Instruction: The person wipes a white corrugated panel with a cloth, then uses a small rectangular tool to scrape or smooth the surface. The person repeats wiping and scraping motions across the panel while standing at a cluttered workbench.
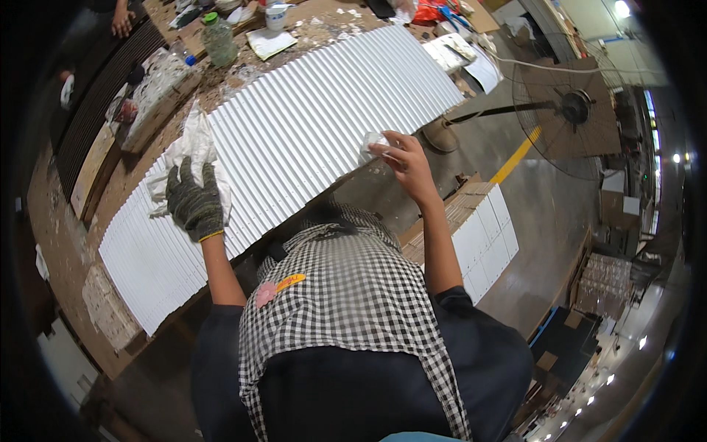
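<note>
My left hand point(194, 200), in a dark grey-green knit glove, lies with fingers spread on a crumpled white cloth point(197, 132). Beneath the cloth stretches a row of narrow white slats point(294, 125), side by side across the workbench. My right hand point(405, 160) is bare and closed, pinching a small whitish, see-through thing point(373, 141) at the slats' near edge. Its exact kind is unclear; it could be plastic or a wad of film.
On the bench point(309, 29) stand a green-capped jar point(219, 40) and a white cup point(275, 18). Dark slats point(103, 103) lie at the far left, near another person's hand point(122, 20). A floor fan point(573, 107) stands right; stacked white-faced boards point(479, 236) sit beside my right arm.
</note>
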### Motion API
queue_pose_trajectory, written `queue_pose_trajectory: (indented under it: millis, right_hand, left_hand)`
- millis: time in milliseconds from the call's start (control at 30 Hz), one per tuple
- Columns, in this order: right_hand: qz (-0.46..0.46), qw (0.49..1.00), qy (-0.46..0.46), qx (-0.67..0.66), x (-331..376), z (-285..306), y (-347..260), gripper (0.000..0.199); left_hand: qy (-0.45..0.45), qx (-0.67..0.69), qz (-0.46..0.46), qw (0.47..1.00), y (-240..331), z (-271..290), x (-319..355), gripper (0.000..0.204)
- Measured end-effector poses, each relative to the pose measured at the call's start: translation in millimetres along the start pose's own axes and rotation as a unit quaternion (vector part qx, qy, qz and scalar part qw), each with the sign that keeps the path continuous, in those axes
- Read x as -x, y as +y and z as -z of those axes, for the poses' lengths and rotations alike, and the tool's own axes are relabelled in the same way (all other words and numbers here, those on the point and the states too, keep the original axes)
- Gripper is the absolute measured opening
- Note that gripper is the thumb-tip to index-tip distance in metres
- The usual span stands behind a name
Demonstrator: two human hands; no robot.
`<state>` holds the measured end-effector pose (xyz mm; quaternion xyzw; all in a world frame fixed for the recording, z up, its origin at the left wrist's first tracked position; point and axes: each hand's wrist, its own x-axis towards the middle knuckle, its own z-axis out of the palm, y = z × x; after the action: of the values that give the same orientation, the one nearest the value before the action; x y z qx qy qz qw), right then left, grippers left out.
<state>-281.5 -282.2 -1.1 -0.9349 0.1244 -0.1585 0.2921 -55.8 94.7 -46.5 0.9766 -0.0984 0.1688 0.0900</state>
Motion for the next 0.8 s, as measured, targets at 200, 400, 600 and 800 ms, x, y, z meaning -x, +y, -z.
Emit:
queue_pose_trajectory:
  millis: [200,400,600,800]
  right_hand:
    - [0.108,0.986,-0.025,0.122,-108,-61,33,0.042]
    - [0.098,0.979,-0.004,0.176,-266,-139,50,0.030]
    - [0.179,0.976,-0.054,0.113,-295,-132,21,0.036]
    - [0.207,0.964,-0.123,0.117,-139,-55,37,0.039]
  left_hand:
    - [-0.009,-0.032,0.032,0.999,4,11,4,0.053]
    - [-0.006,-0.028,0.035,0.999,13,9,-1,0.051]
    - [0.014,-0.011,0.036,0.999,7,8,0,0.048]
    - [0.023,0.010,0.043,0.999,0,3,5,0.049]
